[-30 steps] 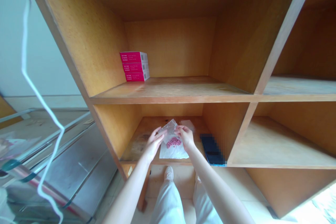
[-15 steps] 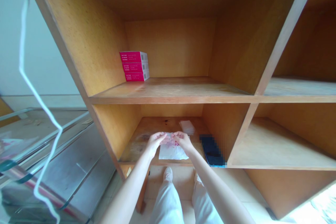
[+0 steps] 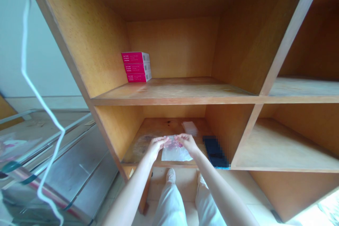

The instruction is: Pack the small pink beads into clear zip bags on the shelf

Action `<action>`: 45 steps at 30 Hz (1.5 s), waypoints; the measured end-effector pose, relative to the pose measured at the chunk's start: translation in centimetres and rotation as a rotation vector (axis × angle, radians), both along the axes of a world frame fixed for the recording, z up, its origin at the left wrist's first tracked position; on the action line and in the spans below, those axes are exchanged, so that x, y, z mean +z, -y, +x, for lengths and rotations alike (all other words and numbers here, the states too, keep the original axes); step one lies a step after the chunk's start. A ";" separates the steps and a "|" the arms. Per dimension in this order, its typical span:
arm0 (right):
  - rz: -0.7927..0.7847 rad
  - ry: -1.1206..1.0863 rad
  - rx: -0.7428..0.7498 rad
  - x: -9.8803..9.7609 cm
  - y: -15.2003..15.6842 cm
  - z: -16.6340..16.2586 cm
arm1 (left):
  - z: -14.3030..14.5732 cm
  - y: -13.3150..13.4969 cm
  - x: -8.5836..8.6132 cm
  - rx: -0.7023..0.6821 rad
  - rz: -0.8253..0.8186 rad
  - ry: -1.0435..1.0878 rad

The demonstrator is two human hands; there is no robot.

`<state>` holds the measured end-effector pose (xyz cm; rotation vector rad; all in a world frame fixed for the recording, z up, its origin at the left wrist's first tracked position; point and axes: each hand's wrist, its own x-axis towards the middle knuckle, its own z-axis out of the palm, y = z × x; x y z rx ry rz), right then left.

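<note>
My left hand (image 3: pixel 158 145) and my right hand (image 3: pixel 187 142) are close together over the lower shelf, fingertips pinched on the top edge of a small clear plastic bag (image 3: pixel 173 141). Through and below the bag, small red bits (image 3: pixel 180 145) show; whether they lie inside it or behind it, I cannot tell. Under the hands, near the shelf's front edge, lies a white sheet (image 3: pixel 176 154), perhaps paper or a pouch. Just behind my right hand rests a stack of clear, flat plastic bags (image 3: pixel 190 128).
A dark phone-like slab (image 3: pixel 215 152), partly pixelated, lies right of my hands. On the upper shelf (image 3: pixel 182 88), pink boxes (image 3: pixel 136 67) are stacked at the left. A white cable (image 3: pixel 43 106) hangs at far left beside a metal-framed rack (image 3: pixel 87 169).
The view has shifted very slightly. My fingers have moved a little at the bag's top edge, the left fingertips slightly lower; both hands keep their pinch.
</note>
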<state>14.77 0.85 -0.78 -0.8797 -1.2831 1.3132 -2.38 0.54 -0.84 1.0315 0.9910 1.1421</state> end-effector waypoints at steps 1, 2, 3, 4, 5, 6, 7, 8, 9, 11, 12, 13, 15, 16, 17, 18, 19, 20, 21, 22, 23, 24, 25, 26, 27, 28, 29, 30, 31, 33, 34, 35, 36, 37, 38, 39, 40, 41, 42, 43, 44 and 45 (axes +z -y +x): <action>-0.013 -0.007 0.013 0.1 0.2 0.1 | -0.1 0.1 0.1 -0.017 -0.003 -0.003; -0.028 -0.015 0.026 0.3 0.3 0.2 | -0.2 0.2 0.1 -0.041 -0.003 -0.009; -0.043 -0.024 0.039 0.4 0.4 0.3 | -0.2 0.3 0.2 -0.070 -0.001 -0.014; -0.055 -0.031 0.052 0.5 0.5 0.4 | -0.3 0.3 0.3 -0.100 0.001 -0.019; -0.063 -0.035 0.060 0.6 0.6 0.6 | -0.4 0.3 0.5 -0.128 0.001 -0.021; -0.068 -0.034 0.063 0.7 0.6 0.7 | -0.5 0.3 0.6 -0.152 0.001 -0.021; -0.074 -0.029 0.064 0.7 0.6 0.8 | -0.6 0.3 0.7 -0.165 0.000 -0.021; -0.080 -0.024 0.063 0.8 0.5 0.9 | -0.6 0.3 0.8 -0.167 0.000 -0.023; -0.089 -0.020 0.061 0.9 0.5 1.0 | -0.7 0.2 0.9 -0.166 0.001 -0.028; -0.108 -0.021 0.060 1.1 0.4 1.0 | -0.7 0.0 1.1 -0.161 0.016 -0.041; -0.114 -0.025 0.057 1.3 0.4 1.0 | -0.7 0.0 1.3 -0.161 0.027 -0.046; -0.118 -0.028 0.048 1.5 0.4 0.9 | -0.7 -0.1 1.4 -0.160 0.038 -0.051; -0.117 -0.034 0.023 1.9 0.5 0.7 | -0.5 -0.2 1.7 -0.151 0.059 -0.058; -0.111 -0.037 0.009 2.1 0.6 0.6 | -0.3 -0.2 1.8 -0.145 0.067 -0.066; -0.103 -0.037 -0.001 2.2 0.7 0.5 | -0.1 -0.3 1.9 -0.141 0.075 -0.079; -0.094 -0.037 -0.007 2.3 0.8 0.3 | 0.0 -0.3 2.0 -0.139 0.082 -0.095; -0.086 -0.036 -0.010 2.4 0.8 0.2 | 0.2 -0.3 2.0 -0.137 0.090 -0.112; -0.079 -0.038 -0.012 2.3 0.8 0.1 | 0.4 -0.4 2.1 -0.133 0.099 -0.128; -0.073 -0.044 -0.010 2.3 0.8 0.0 | 0.5 -0.4 2.1 -0.124 0.109 -0.141; -0.067 -0.054 -0.005 2.1 0.7 -0.1 | 0.6 -0.5 2.0 -0.108 0.119 -0.152; -0.061 -0.066 0.003 1.9 0.6 -0.2 | 0.7 -0.5 2.0 -0.086 0.127 -0.162; -0.054 -0.073 0.012 1.7 0.5 -0.3 | 0.8 -0.5 2.0 -0.063 0.135 -0.171; -0.043 -0.071 0.018 1.5 0.4 -0.5 | 0.8 -0.5 1.9 -0.046 0.141 -0.182; -0.030 -0.060 0.019 1.3 0.2 -0.6 | 0.9 -0.6 1.9 -0.032 0.148 -0.191; -0.015 -0.042 0.013 1.2 0.1 -0.8 | 0.9 -0.6 1.9 -0.022 0.157 -0.197; 0.000 -0.022 -0.003 1.0 0.0 -1.0 | 1.0 -0.6 1.9 -0.012 0.166 -0.203; 0.015 -0.004 -0.024 0.9 -0.1 -1.2 | 1.1 -0.6 1.9 0.002 0.174 -0.206; 0.030 0.010 -0.048 0.8 -0.2 -1.4 | 1.2 -0.6 1.9 0.022 0.181 -0.206; 0.045 0.021 -0.071 0.7 -0.3 -1.6 | 1.4 -0.6 1.9 0.045 0.185 -0.206; 0.080 0.044 -0.108 0.4 -0.5 -1.9 | 1.6 -0.7 1.9 0.086 0.187 -0.208; 0.099 0.057 -0.122 0.3 -0.6 -2.0 | 1.7 -0.7 1.9 0.101 0.186 -0.212; 0.118 0.073 -0.134 0.1 -0.6 -2.0 | 1.8 -0.7 1.8 0.111 0.187 -0.217; 0.135 0.090 -0.147 0.0 -0.7 -2.0 | 1.8 -0.7 1.7 0.119 0.187 -0.226; 0.149 0.107 -0.158 -0.2 -0.8 -2.0 | 1.8 -0.7 1.7 0.123 0.187 -0.235; 0.159 0.121 -0.168 -0.3 -0.8 -2.0 | 1.8 -0.8 1.6 0.124 0.187 -0.243; 0.163 0.131 -0.173 -0.4 -0.9 -1.9 | 1.7 -0.8 1.4 0.120 0.187 -0.249; 0.164 0.136 -0.174 -0.5 -0.9 -1.8 | 1.6 -0.9 1.3 0.113 0.187 -0.252; 0.160 0.134 -0.170 -0.5 -0.9 -1.8 | 1.5 -0.9 1.2 0.103 0.187 -0.252; 0.154 0.125 -0.160 -0.5 -0.9 -1.7 | 1.4 -0.9 1.1 0.090 0.184 -0.249; 0.145 0.113 -0.146 -0.5 -0.8 -1.7 | 1.2 -1.0 0.9 0.076 0.179 -0.245; 0.133 0.098 -0.130 -0.4 -0.8 -1.6 | 1.1 -1.0 0.8 0.061 0.172 -0.242; 0.119 0.082 -0.113 -0.4 -0.7 -1.6 | 0.9 -1.0 0.8 0.046 0.163 -0.241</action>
